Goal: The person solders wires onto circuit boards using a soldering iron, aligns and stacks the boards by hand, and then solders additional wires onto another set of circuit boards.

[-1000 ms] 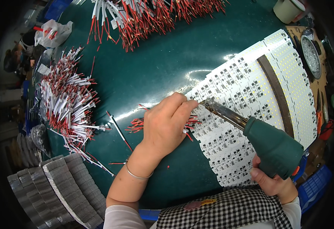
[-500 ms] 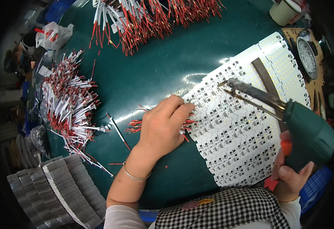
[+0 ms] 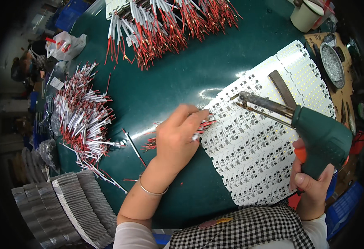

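Note:
My left hand (image 3: 177,135) is closed around a small bundle of red-and-white wires (image 3: 202,128), whose red ends stick out on both sides of the fist. It is held at the left edge of a large panel of white LED circuit boards (image 3: 248,153). In my right hand (image 3: 313,180) is a green soldering gun (image 3: 321,139) with an orange trigger, gripped by its handle. The gun's metal tip (image 3: 241,99) hangs over the upper left part of the panel. A dark flat bar (image 3: 282,88) lies across the boards, partly behind the gun.
Piles of red-and-white wires lie at the left (image 3: 84,112) and far side of the green table (image 3: 157,95). Stacked grey ribbed strips (image 3: 72,207) stand near left. At the right are an oval metal dish (image 3: 332,65), a beige mug (image 3: 306,16) and a blue basket (image 3: 345,209).
My right hand has shifted the soldering gun slightly left. The left hand has tilted a little, with the wires still in it. The whole view has moved slightly.

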A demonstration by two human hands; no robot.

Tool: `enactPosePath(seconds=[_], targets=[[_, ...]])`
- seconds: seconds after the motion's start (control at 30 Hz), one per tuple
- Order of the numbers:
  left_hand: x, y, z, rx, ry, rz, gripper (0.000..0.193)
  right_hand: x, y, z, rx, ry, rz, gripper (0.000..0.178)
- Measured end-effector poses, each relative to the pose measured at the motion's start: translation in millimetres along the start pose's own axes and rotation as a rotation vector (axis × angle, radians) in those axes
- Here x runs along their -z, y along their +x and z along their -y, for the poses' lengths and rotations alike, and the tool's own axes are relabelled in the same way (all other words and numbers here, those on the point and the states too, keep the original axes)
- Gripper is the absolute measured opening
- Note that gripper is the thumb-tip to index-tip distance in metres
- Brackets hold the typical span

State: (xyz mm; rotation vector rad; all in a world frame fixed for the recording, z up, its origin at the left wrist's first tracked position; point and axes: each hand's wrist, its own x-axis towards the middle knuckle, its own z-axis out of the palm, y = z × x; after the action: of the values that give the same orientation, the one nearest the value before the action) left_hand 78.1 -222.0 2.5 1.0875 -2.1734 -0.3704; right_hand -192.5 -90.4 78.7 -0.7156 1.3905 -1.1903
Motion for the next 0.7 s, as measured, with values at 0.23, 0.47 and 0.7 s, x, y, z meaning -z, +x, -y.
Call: enactPosePath(seconds=[0.23, 0.47, 0.7], targets=[[-7.5, -0.7, 1.4, -0.054, 0.079, 0.023, 0.044, 3.2, 2.7, -8.1, -0.044, -0.087, 0.119, 0.063], [-8.3, -1.6, 2.6, -0.047, 0.081, 0.061, 0.045, 2.0, 1.7, -23.2, -0.007, -0.154, 0.095, 0.068], [-8.8, -2.2, 3.2, 0.014, -0.006, 0.048, 0.053, 7.6, 6.0, -34.0, 0.073, -0.336, 0.241, 0.058]])
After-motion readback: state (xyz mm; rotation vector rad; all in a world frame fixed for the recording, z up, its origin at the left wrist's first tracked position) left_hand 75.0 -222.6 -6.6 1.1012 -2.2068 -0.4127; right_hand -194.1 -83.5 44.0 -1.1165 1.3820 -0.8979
